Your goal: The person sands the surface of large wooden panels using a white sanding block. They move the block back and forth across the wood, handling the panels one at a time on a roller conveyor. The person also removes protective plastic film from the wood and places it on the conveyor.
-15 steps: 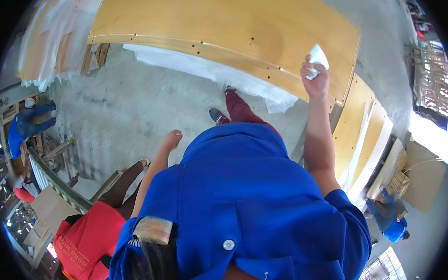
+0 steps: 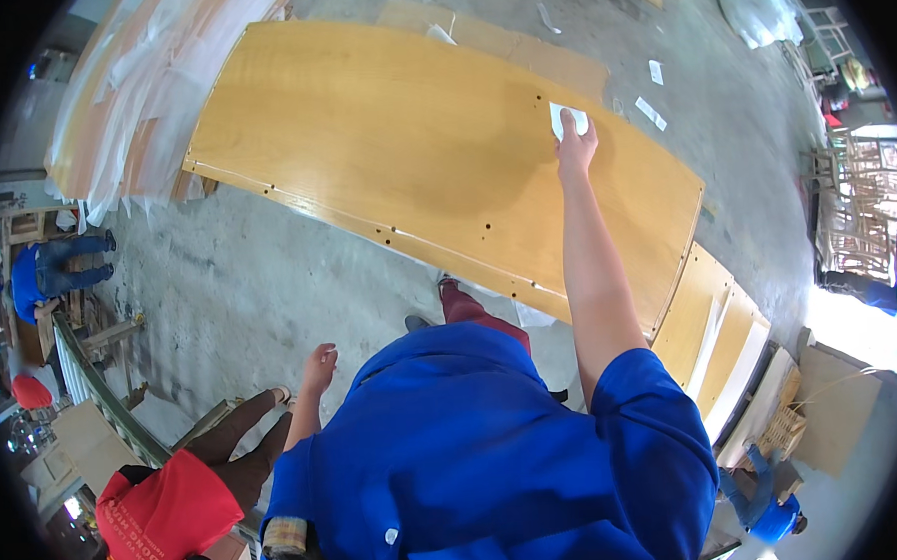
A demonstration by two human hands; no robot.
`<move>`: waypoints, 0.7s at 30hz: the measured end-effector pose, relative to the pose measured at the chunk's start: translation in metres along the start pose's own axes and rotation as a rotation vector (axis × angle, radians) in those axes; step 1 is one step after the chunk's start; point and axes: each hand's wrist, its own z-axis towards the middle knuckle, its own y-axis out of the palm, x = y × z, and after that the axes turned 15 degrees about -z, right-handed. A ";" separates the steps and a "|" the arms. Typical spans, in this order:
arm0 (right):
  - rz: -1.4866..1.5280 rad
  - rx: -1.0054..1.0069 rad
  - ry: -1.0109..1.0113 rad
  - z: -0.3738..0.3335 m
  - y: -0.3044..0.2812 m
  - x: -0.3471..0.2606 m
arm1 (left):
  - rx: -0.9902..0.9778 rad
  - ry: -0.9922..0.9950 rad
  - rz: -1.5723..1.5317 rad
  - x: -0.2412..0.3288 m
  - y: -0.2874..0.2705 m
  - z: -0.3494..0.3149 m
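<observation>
Right hand (image 2: 577, 146) out at full stretch, fingers closed over a folded white cloth (image 2: 559, 122), perhaps paper, which appears to lie against the big yellow-brown panel (image 2: 391, 112), near its far edge and toward the right end. The cloth looks light, limp and hard to damage; bunched under the fingertips is the natural hold. The panel's another matter: broad, stiff, probably heavy for one pair of hands, its smooth sheen likely slippery and quick to scratch, so the opposite edges look the best places to grip, clear of the small dark holes. Down at the person's left side, the left hand (image 2: 319, 368) hangs over the floor (image 2: 238, 279), fingers loosely curled; whether they pinch anything, I can't tell. Further out, more panels (image 2: 682, 305) sit just beyond the right end, a sheeted stack (image 2: 126, 104) stands upper left, and a co-worker in red (image 2: 173, 512) is at lower left.
</observation>
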 end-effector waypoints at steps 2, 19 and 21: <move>-0.182 0.121 -0.195 0.030 -0.003 0.002 | 0.016 0.020 -0.066 0.011 0.003 0.005; -0.634 0.137 -0.271 0.048 0.017 -0.002 | 0.036 -0.054 -0.038 0.012 0.024 0.002; -0.657 0.141 -0.268 0.048 0.016 -0.002 | 0.043 -0.051 -0.051 0.015 0.024 0.005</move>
